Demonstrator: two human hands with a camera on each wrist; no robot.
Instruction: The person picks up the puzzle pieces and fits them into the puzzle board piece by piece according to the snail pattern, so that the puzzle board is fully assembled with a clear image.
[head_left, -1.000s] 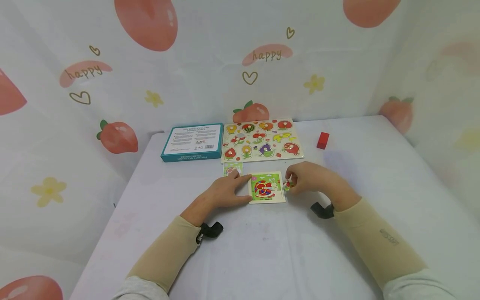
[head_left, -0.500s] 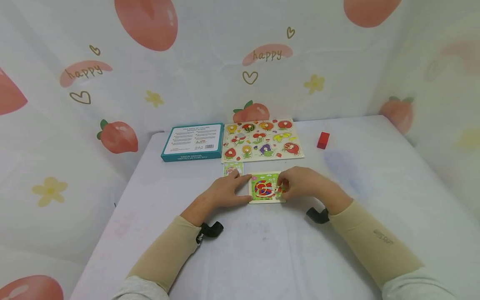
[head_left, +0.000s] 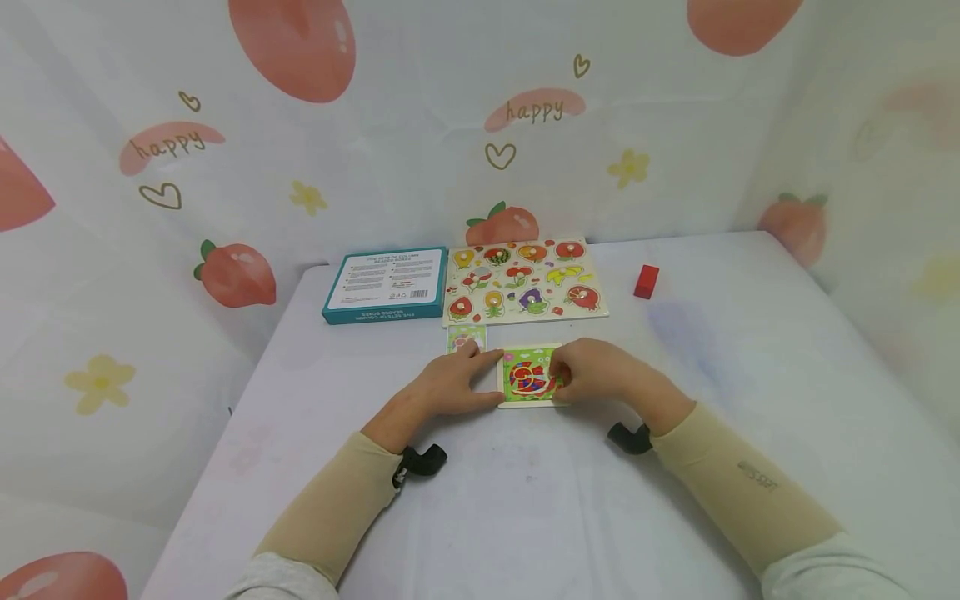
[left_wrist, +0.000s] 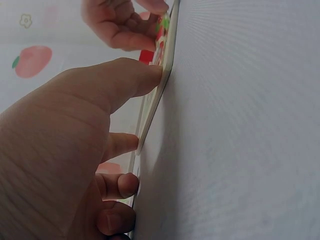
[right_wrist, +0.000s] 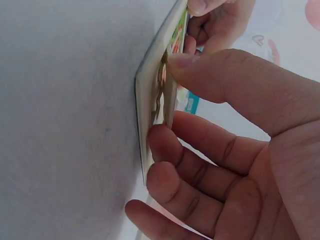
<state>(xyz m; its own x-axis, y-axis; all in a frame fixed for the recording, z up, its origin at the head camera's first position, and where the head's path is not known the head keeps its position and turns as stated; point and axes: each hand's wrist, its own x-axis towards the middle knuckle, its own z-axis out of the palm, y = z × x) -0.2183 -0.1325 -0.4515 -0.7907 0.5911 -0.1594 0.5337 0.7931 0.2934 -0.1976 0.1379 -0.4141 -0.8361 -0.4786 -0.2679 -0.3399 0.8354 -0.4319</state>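
Note:
A small square jigsaw board (head_left: 525, 405) with a pale wooden rim and a colourful snail picture lies on the white-covered table. Thumb and index finger of my left hand (head_left: 448, 386) are stretched apart, touching the board's left corners. My right hand (head_left: 600, 371) is over the board's right side, its fingers hiding part of the picture. Between its thumb and fingers it pinches a jigsaw piece (right_wrist: 169, 97), tilted above the board's surface in the right wrist view. Behind my left fingers lies a small picture card (head_left: 465, 335), partly covered by that hand.
Further back are a teal box (head_left: 386, 283) with a white printed face and a wooden fruit peg puzzle (head_left: 551, 312) beside it. A red block (head_left: 647, 282) stands at the back right. Printed cloth hangs behind the table.
My right hand has brought the jigsaw piece leftward from beside the board to over its right part. The left hand has stayed on the board's left edge.

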